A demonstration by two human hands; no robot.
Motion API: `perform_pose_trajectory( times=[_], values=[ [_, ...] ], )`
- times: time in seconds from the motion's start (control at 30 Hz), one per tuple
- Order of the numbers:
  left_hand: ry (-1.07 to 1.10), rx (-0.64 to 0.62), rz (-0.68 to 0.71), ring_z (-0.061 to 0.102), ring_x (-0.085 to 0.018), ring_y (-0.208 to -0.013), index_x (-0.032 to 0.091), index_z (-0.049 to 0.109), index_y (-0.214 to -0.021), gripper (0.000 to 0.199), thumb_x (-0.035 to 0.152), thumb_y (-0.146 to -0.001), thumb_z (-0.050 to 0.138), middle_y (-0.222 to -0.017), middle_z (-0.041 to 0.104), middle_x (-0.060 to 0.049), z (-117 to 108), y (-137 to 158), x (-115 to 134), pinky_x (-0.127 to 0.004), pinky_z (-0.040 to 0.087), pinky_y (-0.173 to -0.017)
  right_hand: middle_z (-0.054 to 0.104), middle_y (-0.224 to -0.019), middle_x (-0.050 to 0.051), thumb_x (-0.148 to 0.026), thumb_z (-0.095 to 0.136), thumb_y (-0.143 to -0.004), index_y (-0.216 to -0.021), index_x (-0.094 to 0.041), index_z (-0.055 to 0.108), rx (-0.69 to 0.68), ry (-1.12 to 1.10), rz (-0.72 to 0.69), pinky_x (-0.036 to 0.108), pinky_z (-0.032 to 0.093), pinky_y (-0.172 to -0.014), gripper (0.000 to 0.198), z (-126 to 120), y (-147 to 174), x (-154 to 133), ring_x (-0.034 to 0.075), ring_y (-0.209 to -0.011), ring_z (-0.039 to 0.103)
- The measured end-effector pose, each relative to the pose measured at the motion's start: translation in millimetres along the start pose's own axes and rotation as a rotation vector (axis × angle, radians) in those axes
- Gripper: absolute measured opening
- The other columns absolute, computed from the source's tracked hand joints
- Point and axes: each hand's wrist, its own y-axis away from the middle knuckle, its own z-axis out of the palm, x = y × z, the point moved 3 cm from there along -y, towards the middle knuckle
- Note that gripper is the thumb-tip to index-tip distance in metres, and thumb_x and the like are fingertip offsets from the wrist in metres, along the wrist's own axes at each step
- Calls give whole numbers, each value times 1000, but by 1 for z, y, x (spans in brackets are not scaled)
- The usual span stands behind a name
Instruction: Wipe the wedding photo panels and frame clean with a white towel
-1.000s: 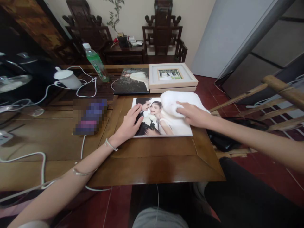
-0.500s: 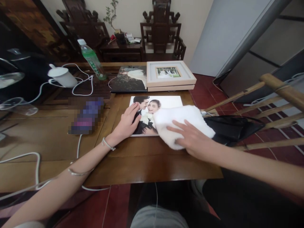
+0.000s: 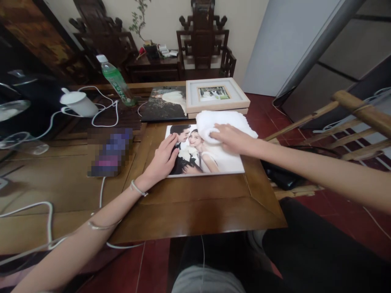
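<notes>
Photo panel (image 3: pixel 198 156) lying on worktop (image 3: pixel 198 213), fingers of left hand (image 3: pixel 165 158) resting flat over its left side, gripping nothing; looking stiff, light, perhaps slick, suiting hold by edges. White cloth (image 3: pixel 224 119), seemingly soft, covering panel's corner, fingers of right hand (image 3: pixel 233 139) grasping bunched fold. Beyond fingers, pale frame (image 3: pixel 214 106) sitting beside dark print (image 3: pixel 161 106); green bottle (image 3: pixel 116 79) standing farther left.

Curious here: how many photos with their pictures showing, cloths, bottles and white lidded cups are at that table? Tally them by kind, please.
Photos showing: 3 (couple photo, dark photo, framed photo)
Cloths: 1 (white cloth)
Bottles: 1 (green-labelled bottle)
Lidded cups: 1 (white lidded cup)
Total: 6
</notes>
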Motion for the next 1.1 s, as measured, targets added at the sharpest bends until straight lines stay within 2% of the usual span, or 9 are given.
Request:
perform_pose_trajectory(
  times=[0.13,0.27,0.37,0.53,0.63,0.77,0.9,1.0,1.1],
  values=[
    [-2,7,-16,34,-32,-153,16,47,-152,55,40,-104,37,-164,41,-15,0,0,2,-58,26,-126,53,-153,18,7,56,-83,-115,-20,72,56,72,-108,70,43,-104,45,10,55,-56,43,-141,47],
    [-1,2,-29,34,-32,-153,13,47,-152,57,40,-103,36,-164,40,-17,0,-1,4,-59,26,-126,59,-148,17,-10,64,-91,-103,-24,78,165,48,-195,72,48,-101,23,8,107,-111,45,-136,54],
    [-1,-2,-33,34,-32,-153,13,47,-151,57,40,-103,36,-164,40,-17,1,-1,3,-58,26,-127,62,-145,17,-13,64,-93,-99,-25,79,181,8,-219,73,49,-99,20,5,118,-127,46,-134,56],
    [-5,-4,-20,32,-31,-154,12,46,-152,57,39,-103,35,-165,39,-17,2,-1,1,-57,25,-127,56,-153,13,3,58,-82,-116,-25,74,-17,-93,-183,66,46,-105,47,0,85,-101,42,-142,48],
    [-14,-11,-11,32,-32,-154,11,45,-153,58,40,-103,36,-165,38,-17,2,-1,0,-57,25,-127,58,-149,15,10,51,-75,-119,-20,70,-23,-124,-144,57,45,-104,57,-8,49,-69,37,-140,49],
    [-13,-18,-3,31,-31,-155,14,45,-154,57,40,-104,36,-165,39,-16,2,-1,0,-58,25,-127,69,-112,16,8,48,-77,-106,-16,68,-38,-167,-75,36,44,-81,42,-14,1,-29,27,-103,62],
    [-4,-3,10,31,-30,-155,15,44,-154,56,40,-104,37,-165,39,-16,2,0,-1,-58,24,-127,67,-101,12,3,48,-80,-106,-16,64,15,-172,-21,30,36,-68,36,-16,-31,-3,21,-83,57],
    [1,5,11,32,-30,-154,15,45,-153,56,39,-104,37,-164,40,-16,2,0,-1,-57,25,-127,68,-103,13,4,47,-80,-110,-15,64,27,-135,-8,31,38,-70,39,-13,-35,-1,23,-86,60],
    [6,11,6,33,-29,-154,14,46,-153,56,39,-104,35,-164,40,-16,2,0,0,-56,26,-127,67,-124,18,8,46,-78,-117,-15,66,12,-60,4,42,46,-88,49,-5,-18,-19,32,-113,61]
  ],
)
